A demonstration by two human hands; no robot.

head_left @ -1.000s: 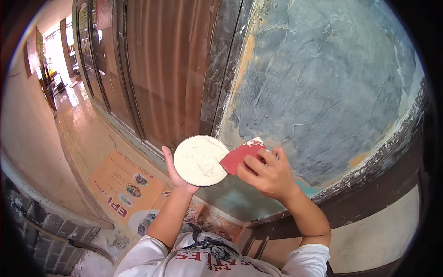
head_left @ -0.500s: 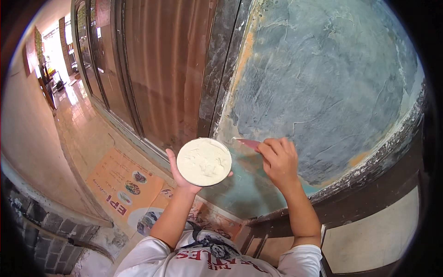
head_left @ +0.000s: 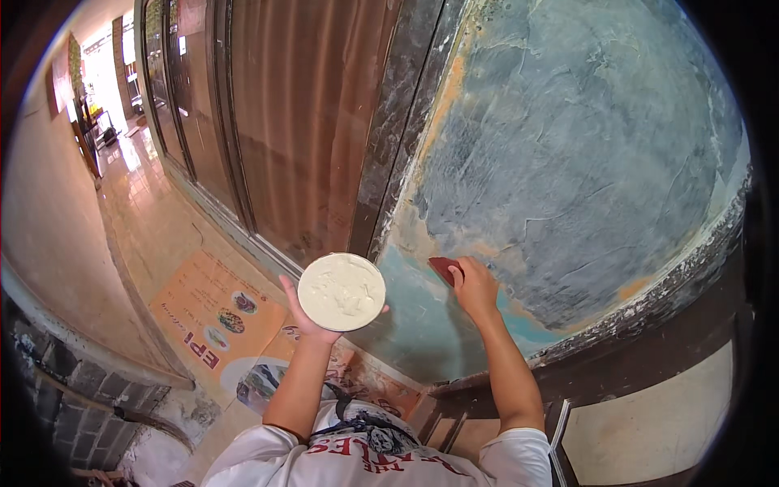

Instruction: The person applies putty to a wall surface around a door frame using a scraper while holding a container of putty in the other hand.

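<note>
Spreading step at the patchy wall (head_left: 584, 146), by the looks of it
Left hand (head_left: 313, 326) cups a round tub (head_left: 349, 329) of cream paste (head_left: 341, 290); right hand (head_left: 477, 287) pinches a red scraper (head_left: 442, 269) by the wall's teal patch. Next stroke probably wants even pressure.

Your paste (head_left: 341, 292) is cream, your scraper (head_left: 442, 269) dark red, your shirt (head_left: 365, 456) white with red print (head_left: 331, 449), the wall (head_left: 568, 154) mottled blue-grey.
</note>
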